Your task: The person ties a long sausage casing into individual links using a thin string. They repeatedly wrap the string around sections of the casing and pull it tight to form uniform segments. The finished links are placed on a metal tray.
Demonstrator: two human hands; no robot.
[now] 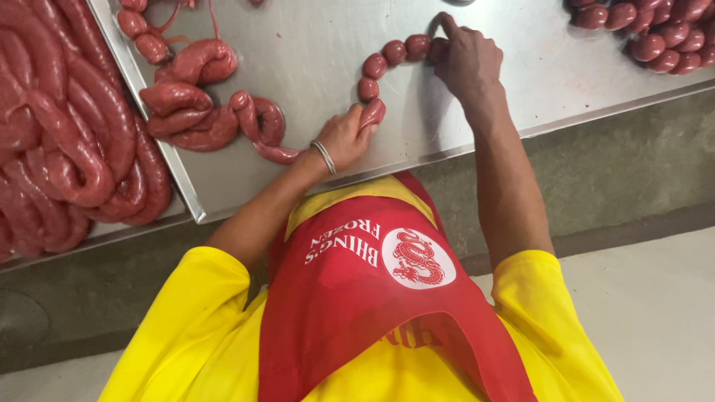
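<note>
Curving across the steel table [313, 45], a chain of short red sausage links [387, 59] runs from about 12 o'clock, where the right hand [465, 63] sits, round to the centre of the view, where the left hand [344, 138] sits. The left hand's fingers are closed around the chain at its lower end, pinching the link nearest the table's front edge; the right hand's fingers are drawn together on the chain's upper end, the index finger crooked over the last link there. Between the two hands five or six small rounded links can be counted; the one under the right fingers is partly hidden. Such filled casing looks soft, moist and slippery, light for its length and easy to burst if squeezed hard, so the narrow waists between links seem the safest places to take hold. At 9 o'clock of the left hand lies an unlinked coil of thicker sausage [201, 112], looped over itself and apparently continuous with the chain. At 9 o'clock on the frame's edge a tray [182, 186] holds a heaped mass of long sausage [67, 141], too tangled to count. At 1 o'clock a pile of finished links [655, 33] shows roughly a dozen pieces.
</note>
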